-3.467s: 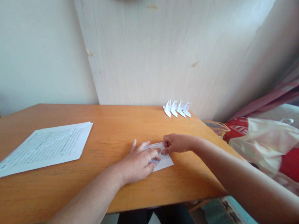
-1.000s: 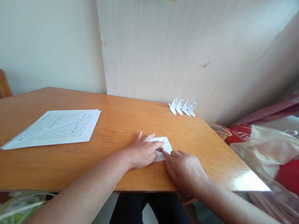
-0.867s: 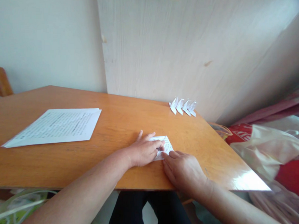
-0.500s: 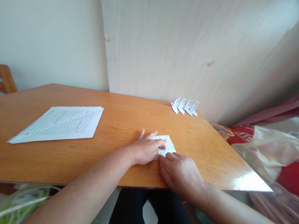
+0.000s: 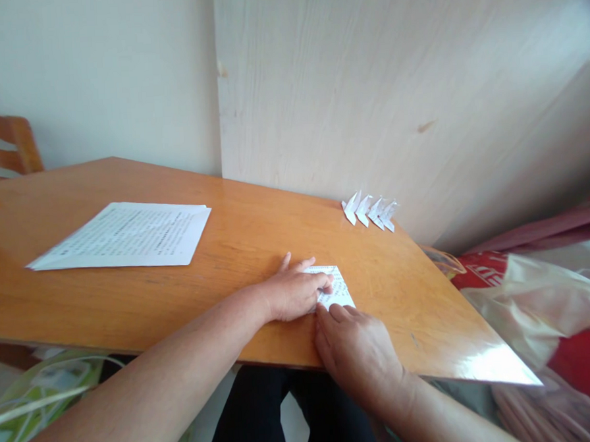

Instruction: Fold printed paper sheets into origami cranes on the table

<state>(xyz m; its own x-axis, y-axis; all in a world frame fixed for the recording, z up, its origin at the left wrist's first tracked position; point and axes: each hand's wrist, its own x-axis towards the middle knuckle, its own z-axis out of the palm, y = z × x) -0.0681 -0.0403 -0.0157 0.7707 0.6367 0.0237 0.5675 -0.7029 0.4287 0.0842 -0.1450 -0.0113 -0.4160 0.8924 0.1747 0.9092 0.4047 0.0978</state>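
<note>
A small folded sheet of printed paper [image 5: 342, 290] lies on the wooden table before me. Across its left part rests my left hand [image 5: 295, 292], fingers spread and pressing it down. My right hand [image 5: 359, 341] is at the near edge of the paper, its fingers curled and bunched together on that edge. Part of the paper is hidden beneath both hands. Toward the back right of the table, several folded paper pieces [image 5: 368, 212] stand in an overlapping row, away from my hands.
A stack of printed sheets [image 5: 128, 236] lies at the left of the wooden table [image 5: 255, 216]. Behind stands a pale panel [image 5: 317, 81]. A wooden chair [image 5: 24, 143] is at the far left. Plastic bags [image 5: 541, 294] sit past the right edge, and a green bag [image 5: 42, 399] below left.
The whole view has shifted slightly, so the table and its things appear a little further right. Both hands keep nearly the same places on the paper.
</note>
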